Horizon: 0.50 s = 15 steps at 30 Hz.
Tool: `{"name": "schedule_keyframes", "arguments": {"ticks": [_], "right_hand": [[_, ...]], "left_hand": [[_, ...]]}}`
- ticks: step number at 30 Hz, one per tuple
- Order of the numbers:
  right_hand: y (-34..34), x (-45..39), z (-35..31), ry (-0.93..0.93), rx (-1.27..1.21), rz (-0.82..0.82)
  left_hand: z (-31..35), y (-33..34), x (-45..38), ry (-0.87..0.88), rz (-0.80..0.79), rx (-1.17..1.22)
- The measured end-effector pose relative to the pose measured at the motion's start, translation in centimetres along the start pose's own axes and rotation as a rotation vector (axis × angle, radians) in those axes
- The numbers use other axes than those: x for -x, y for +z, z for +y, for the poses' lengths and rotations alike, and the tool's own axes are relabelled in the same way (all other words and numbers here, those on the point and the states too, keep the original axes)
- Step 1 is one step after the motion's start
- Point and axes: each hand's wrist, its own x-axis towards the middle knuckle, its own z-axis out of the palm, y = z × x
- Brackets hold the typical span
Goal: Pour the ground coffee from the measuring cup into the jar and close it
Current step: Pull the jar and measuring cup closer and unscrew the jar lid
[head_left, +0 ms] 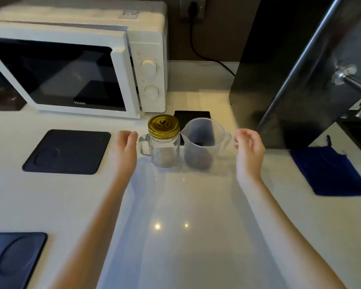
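A clear glass jar point(165, 151) with a side handle stands upright on the white counter, its gold lid point(163, 125) on top. Right beside it stands a translucent plastic measuring cup point(204, 142) with dark ground coffee at its bottom. My left hand point(125, 142) hovers just left of the jar's handle, fingers apart and holding nothing. My right hand point(249, 149) hovers just right of the measuring cup's handle, fingers loosely curled and apart, also holding nothing. Neither hand touches its object.
A white microwave point(75, 65) stands at the back left. Two dark square mats point(67, 152) point(13, 259) lie on the left; a small black pad point(192, 116) sits behind the cup. A blue cloth pouch point(329, 172) lies at the right, under a dark open door point(300, 80).
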Motion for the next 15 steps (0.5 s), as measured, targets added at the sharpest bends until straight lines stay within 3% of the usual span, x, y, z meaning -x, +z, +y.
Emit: {"name": "schedule_keyframes", "arguments": {"ticks": [3, 9, 15], "right_hand": [[1.1, -1.1, 0.4, 0.079, -0.01, 0.077], [2.4, -1.6, 0.9, 0.371, -0.057, 0.022], [2.1, -1.5, 0.9, 0.489, -0.099, -0.004]], "left_hand": [[0.0, 1.8, -0.8, -0.056, -0.078, 0.142], [-1.5, 3.8, -1.2, -0.145, -0.096, 0.309], [-1.8, 3.4, -1.7, -0.253, -0.171, 0.53]]}}
